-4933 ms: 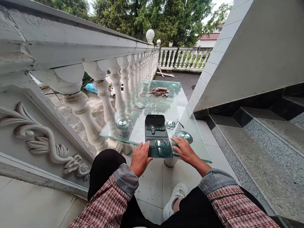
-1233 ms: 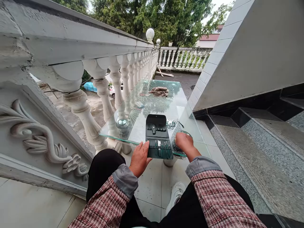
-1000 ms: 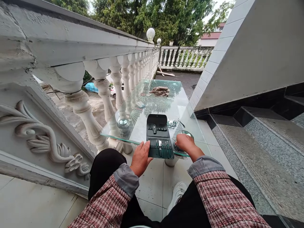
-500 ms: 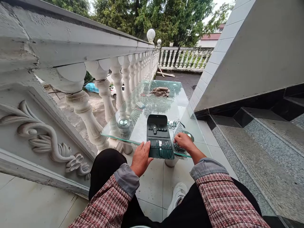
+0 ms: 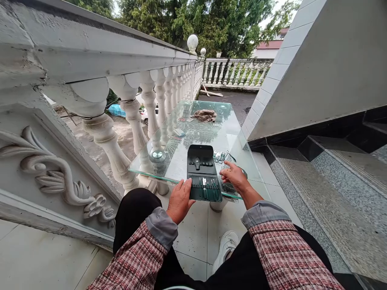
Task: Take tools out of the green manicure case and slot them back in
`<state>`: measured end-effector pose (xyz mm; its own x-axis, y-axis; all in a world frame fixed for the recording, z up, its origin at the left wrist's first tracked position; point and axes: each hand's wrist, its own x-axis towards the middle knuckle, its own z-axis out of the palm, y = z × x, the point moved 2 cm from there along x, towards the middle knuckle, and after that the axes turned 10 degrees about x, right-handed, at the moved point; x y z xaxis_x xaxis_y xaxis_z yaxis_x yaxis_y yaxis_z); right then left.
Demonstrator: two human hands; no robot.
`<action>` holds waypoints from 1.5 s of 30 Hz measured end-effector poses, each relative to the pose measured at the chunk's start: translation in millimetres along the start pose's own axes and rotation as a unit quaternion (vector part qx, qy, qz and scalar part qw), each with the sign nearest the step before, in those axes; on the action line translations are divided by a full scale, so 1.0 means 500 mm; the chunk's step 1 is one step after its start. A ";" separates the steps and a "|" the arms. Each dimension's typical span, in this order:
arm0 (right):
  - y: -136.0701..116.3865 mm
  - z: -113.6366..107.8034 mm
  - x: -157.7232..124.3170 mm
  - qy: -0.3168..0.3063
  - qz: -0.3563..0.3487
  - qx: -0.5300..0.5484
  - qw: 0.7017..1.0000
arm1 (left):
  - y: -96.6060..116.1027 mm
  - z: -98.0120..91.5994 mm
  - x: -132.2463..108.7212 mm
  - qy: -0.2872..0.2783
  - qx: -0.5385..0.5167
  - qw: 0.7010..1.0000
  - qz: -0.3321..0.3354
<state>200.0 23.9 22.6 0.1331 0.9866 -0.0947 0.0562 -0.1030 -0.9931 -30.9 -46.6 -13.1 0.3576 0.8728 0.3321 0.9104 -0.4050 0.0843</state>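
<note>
A dark manicure case (image 5: pixel 202 171) lies unfolded at the near edge of the glass table. Several slim metal tools (image 5: pixel 209 183) sit in the loops of its lower panel, and a nail clipper (image 5: pixel 197 163) is in its upper part. My left hand (image 5: pixel 179 200) grips the case's lower left corner, thumb along the near edge. To the right of the case, my right hand (image 5: pixel 234 177) is over the glass with its index finger stretched forward and nothing visible in it. Just beyond that hand lie small metal tools (image 5: pixel 219 156), scissors apparently among them.
On the glass table (image 5: pixel 178 161) are a crumpled brown cloth (image 5: pixel 204 115) at the far end and a small light-blue packet (image 5: pixel 179 132). A white balustrade (image 5: pixel 133 117) runs along the left. Stone steps (image 5: pixel 320 177) rise on the right.
My right hand has shifted slightly forward, and its fingers have gone from a closed pinch to spread, index finger out. My left hand stays on the case.
</note>
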 end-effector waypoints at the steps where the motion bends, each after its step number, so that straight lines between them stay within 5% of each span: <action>1: 0.000 0.003 -0.001 -0.008 -0.001 0.006 1.000 | 0.000 0.000 0.000 0.000 0.000 1.000 0.000; 8: 0.010 0.034 0.001 -0.047 -0.013 0.003 0.999 | 0.000 0.000 0.000 0.000 -0.003 1.000 0.000; 24: 0.029 0.055 0.016 -0.002 -0.087 -0.133 0.987 | 0.003 -0.004 0.001 0.005 -0.006 1.000 0.001; 45: 0.012 0.059 0.015 -0.031 -0.132 -0.346 0.928 | 0.002 -0.003 0.001 0.010 0.000 1.000 -0.002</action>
<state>172.0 34.3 14.1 -0.0313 0.9921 0.1214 0.7041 0.1081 -0.7018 -30.1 -47.2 -11.5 0.3498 0.8686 0.3510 0.9117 -0.4018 0.0859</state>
